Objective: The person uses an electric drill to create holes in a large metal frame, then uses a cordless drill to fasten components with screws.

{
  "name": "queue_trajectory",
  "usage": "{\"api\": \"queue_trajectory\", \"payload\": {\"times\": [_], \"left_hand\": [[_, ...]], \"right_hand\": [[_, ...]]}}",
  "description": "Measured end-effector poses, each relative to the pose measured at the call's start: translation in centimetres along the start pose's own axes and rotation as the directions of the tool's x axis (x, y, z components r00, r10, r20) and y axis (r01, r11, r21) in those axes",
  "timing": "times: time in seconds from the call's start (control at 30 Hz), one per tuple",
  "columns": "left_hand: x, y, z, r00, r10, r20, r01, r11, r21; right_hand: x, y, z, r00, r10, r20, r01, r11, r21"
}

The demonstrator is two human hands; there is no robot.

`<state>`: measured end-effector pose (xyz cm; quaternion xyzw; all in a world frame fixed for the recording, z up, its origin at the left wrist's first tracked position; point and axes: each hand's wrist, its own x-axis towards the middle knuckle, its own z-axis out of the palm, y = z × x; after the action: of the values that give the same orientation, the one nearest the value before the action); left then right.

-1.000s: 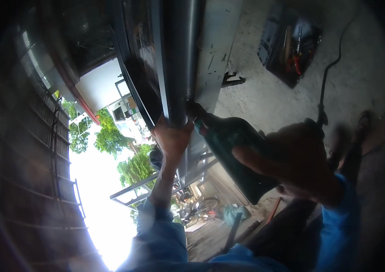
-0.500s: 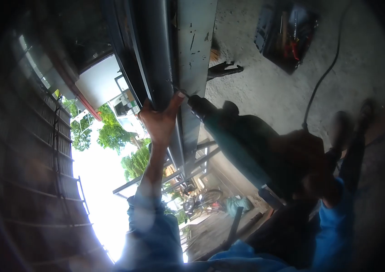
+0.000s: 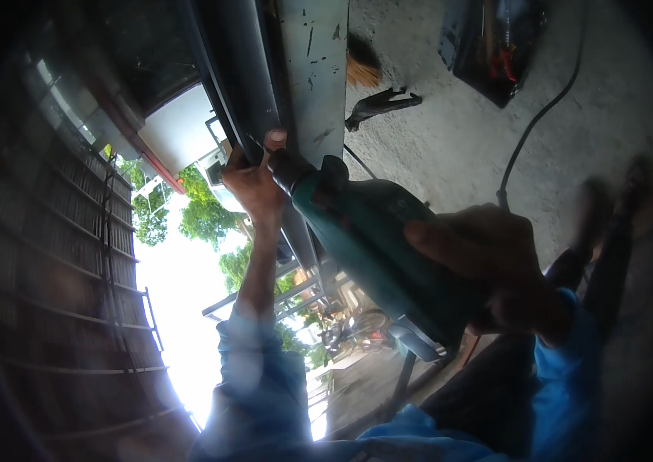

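Observation:
A green corded power drill is in my right hand, whose fingers wrap round its rear handle. Its chuck points up and left at a long dark metal profile. My left hand grips the profile's edge, with the thumb up on its face just beyond the chuck. Small hole-like marks show on that face above the thumb. Whether a bit touches the metal is hidden by the chuck and thumb. A pale, scuffed beam runs alongside the profile.
On the concrete floor sit a dark tool tray, a dark clamp-like tool and a straw brush. A black cable crosses the floor towards the drill. A person's legs show at right; a bicycle stands farther back.
The drill has moved up and left, bringing its chuck close against the profile beside my left thumb. The view has shifted slightly, and my left hand keeps its grip.

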<state>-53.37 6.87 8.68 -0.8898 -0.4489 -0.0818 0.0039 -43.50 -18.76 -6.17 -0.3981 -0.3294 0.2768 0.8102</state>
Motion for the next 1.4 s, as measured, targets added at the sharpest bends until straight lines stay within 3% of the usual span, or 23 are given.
{"api": "queue_trajectory", "payload": {"times": [0.1,0.17,0.23,0.3,0.33,0.4,0.47,0.63,0.73,0.9,1.1,1.17,1.23,1.4], "left_hand": [[0.2,0.6,-0.3,0.999,0.04,-0.006,-0.04,0.995,0.087],[0.1,1.1,-0.3,0.999,-0.02,0.034,0.016,0.993,0.114],[0.1,0.5,-0.1,1.0,0.008,0.018,-0.01,0.996,0.091],[0.0,-0.1,-0.1,0.999,0.038,0.002,-0.038,0.996,0.08],[0.1,-0.2,0.1,0.998,0.061,-0.013,-0.061,0.998,-0.004],[0.1,0.0,0.3,0.996,0.088,-0.028,-0.09,0.992,-0.094],[-0.1,0.9,0.0,0.998,0.053,0.017,-0.053,0.998,0.041],[-0.2,1.2,0.0,0.998,0.052,0.027,-0.054,0.997,0.054],[0.2,-0.4,-0.3,0.997,0.075,0.028,-0.077,0.994,0.072],[0.0,0.0,-0.4,0.997,0.059,0.04,-0.062,0.993,0.095],[0.3,-1.3,-0.3,0.996,0.072,0.045,-0.069,0.994,-0.082],[-0.1,0.3,-0.2,0.995,0.086,0.05,-0.089,0.994,0.06],[0.0,0.1,-0.1,0.994,0.104,0.024,-0.105,0.994,0.043],[0.0,0.4,0.1,0.998,0.062,-0.001,-0.061,0.99,0.126]], "right_hand": [[0.6,0.1,0.7,0.999,-0.021,-0.048,0.02,1.0,-0.023],[0.5,0.6,1.1,0.998,-0.019,-0.063,0.019,1.0,-0.008],[0.4,0.8,1.0,0.997,-0.02,-0.073,0.021,1.0,0.012],[0.2,0.7,0.6,0.999,-0.046,0.026,0.048,0.993,-0.106],[0.2,0.8,0.7,0.999,-0.045,0.024,0.047,0.993,-0.105],[0.2,1.1,0.7,0.996,-0.082,-0.028,0.08,0.995,-0.063],[0.3,1.4,0.4,0.998,-0.062,-0.02,0.062,0.998,-0.02],[0.4,1.3,0.7,0.994,-0.092,-0.063,0.092,0.996,-0.015],[0.1,0.9,0.8,0.999,0.017,-0.051,-0.012,0.994,0.107],[-0.1,1.4,1.3,0.997,-0.07,-0.033,0.07,0.998,-0.006],[0.1,1.1,1.4,0.998,-0.056,-0.021,0.054,0.997,-0.055],[0.2,1.1,1.0,0.998,-0.055,-0.016,0.054,0.998,-0.025],[0.2,1.2,1.0,0.998,-0.056,-0.014,0.056,0.998,0.003],[-0.5,-0.1,2.3,0.998,-0.06,0.002,0.058,0.969,-0.241]]}}
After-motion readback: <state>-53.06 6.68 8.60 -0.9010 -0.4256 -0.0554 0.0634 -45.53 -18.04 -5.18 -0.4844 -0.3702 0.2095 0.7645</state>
